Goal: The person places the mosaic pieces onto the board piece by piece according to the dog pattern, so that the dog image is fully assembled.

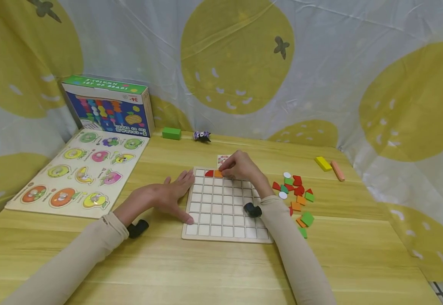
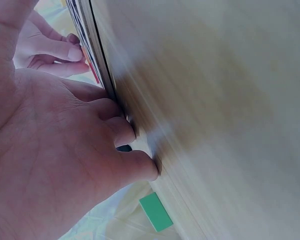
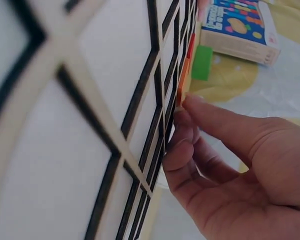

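Grid board (image 1: 221,212), steadied by left hand (image 1: 169,195) with straight fingers flat along its edge, while right hand (image 1: 240,167) fingertips pinch orange tile (image 1: 218,173) into a far-row cell.

Pale matt wood grid board (image 1: 221,207); painted wooden tiles (image 1: 297,195) right of it, smooth. Table (image 1: 206,271) wood-grain, slight sheen. Far left box (image 1: 108,106) glossy cardboard. Backdrop (image 1: 320,63) creased cloth.

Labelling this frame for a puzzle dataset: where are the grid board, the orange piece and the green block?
grid board (image 1: 221,212), head view, bare middle squares.
orange piece (image 1: 218,173), head view, its top face.
green block (image 1: 171,133), head view, its top face.
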A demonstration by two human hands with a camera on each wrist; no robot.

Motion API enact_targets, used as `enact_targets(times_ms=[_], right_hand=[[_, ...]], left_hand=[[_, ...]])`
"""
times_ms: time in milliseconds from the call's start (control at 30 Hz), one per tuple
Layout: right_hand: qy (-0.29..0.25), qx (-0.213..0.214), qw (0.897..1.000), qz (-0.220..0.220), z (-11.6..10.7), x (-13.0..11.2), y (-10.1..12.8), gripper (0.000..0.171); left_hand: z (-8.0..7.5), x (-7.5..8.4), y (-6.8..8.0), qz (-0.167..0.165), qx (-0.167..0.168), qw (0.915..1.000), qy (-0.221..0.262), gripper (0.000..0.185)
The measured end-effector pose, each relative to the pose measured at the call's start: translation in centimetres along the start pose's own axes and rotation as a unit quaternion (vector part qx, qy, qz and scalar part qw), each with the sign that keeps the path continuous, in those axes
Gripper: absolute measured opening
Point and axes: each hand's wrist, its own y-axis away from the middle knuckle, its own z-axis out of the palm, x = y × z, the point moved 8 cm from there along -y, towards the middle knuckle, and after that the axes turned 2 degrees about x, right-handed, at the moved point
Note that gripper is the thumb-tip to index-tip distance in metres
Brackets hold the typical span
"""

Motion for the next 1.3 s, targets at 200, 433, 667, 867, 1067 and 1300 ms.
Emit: enact_targets(times_ms=[200,433,667,867,1067,1300], right_hand=[[-0.042,0.014,0.999,-0.026,-2.7,-0.2,1.4,0.021],[-0.039,0.051,0.997,-0.04,-8.0,1.6,5.6,0.029],[0.007,0.075,0.997,-0.009,-12.1,6.6,9.4,0.031],[0.027,0.086,0.995,0.035,-14.0,10.5,11.2,0.034],[0.028,0.071,0.994,0.081,-13.9,13.6,11.8,0.033],[0.039,0.072,0.989,0.125,-14.3,15.5,12.4,0.034]], left_hand=[[-0.2,-0.4,0.2,-0.004,0.009,0.9999,0.007,0.141],[0.7,-1.4,0.3,0.004,0.006,0.9994,0.034,0.147],[0.5,-0.7,1.0,0.0,0.007,0.9994,0.033,0.141],[0.2,-0.6,0.7,-0.005,0.017,0.9996,0.022,0.136],[0.5,-0.2,0.6,0.003,0.013,0.9995,0.027,0.136],[0.0,0.4,0.2,0.014,0.015,0.9996,0.019,0.135]])
